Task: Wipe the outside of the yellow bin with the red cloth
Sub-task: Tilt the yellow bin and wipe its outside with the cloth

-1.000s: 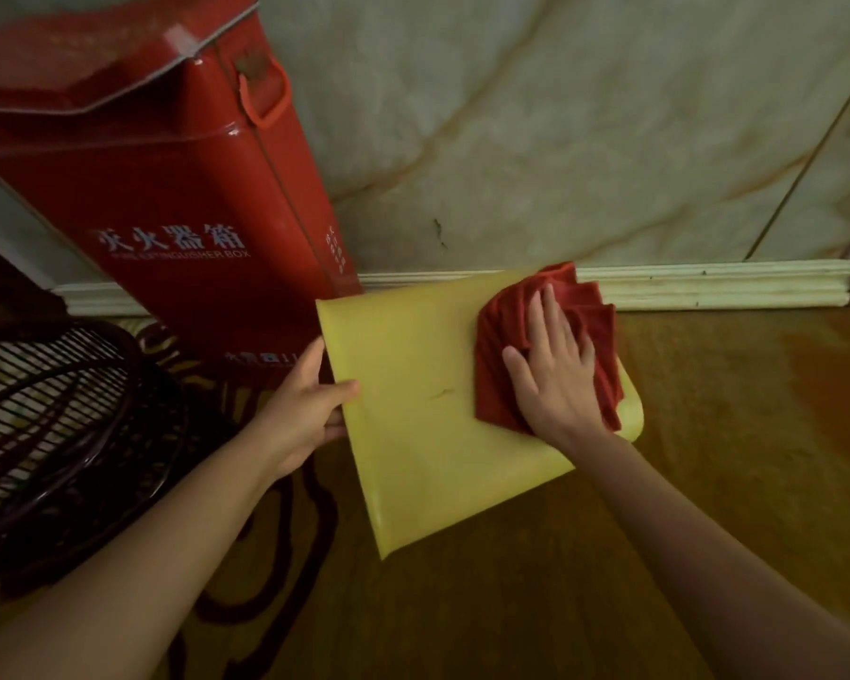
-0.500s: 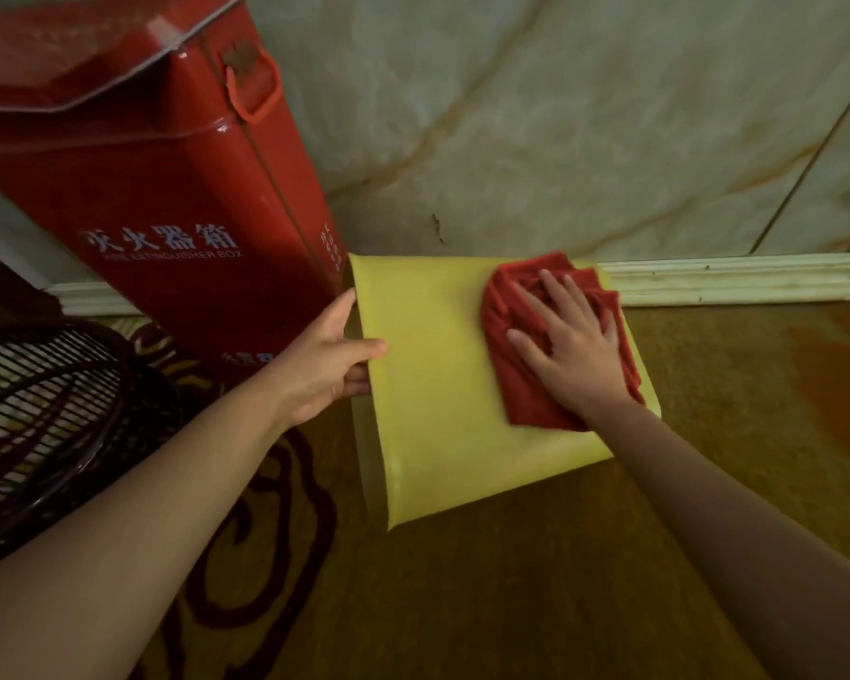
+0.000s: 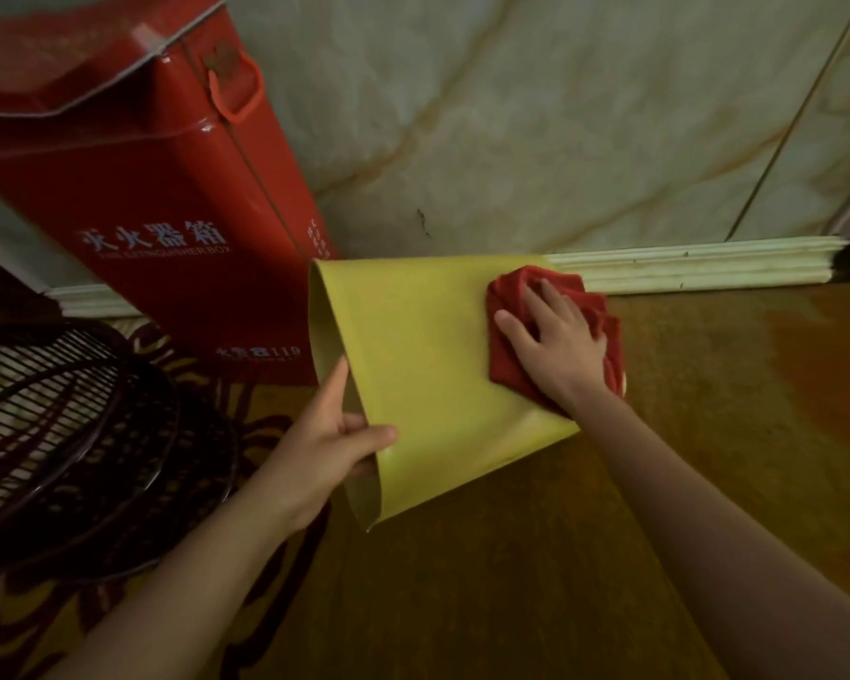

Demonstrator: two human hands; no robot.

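Observation:
The yellow bin (image 3: pixel 423 365) lies on its side above the floor, its open mouth facing left. My left hand (image 3: pixel 332 446) grips the rim at the mouth, thumb on the outside wall and fingers inside. The red cloth (image 3: pixel 511 370) is bunched on the bin's upper outer wall near its base end. My right hand (image 3: pixel 558 343) lies flat on the cloth with fingers spread, pressing it onto the bin.
A red fire extinguisher box (image 3: pixel 158 188) stands at the left against the marble wall (image 3: pixel 560 115). A dark wire fan guard (image 3: pixel 70 434) lies at the lower left. A pale skirting board (image 3: pixel 698 262) runs along the wall above the brown floor (image 3: pixel 707 434).
The bin has turned so its mouth and inner rim now show at the left. My left hand slid down along the rim. My right hand pushed the cloth toward the base end.

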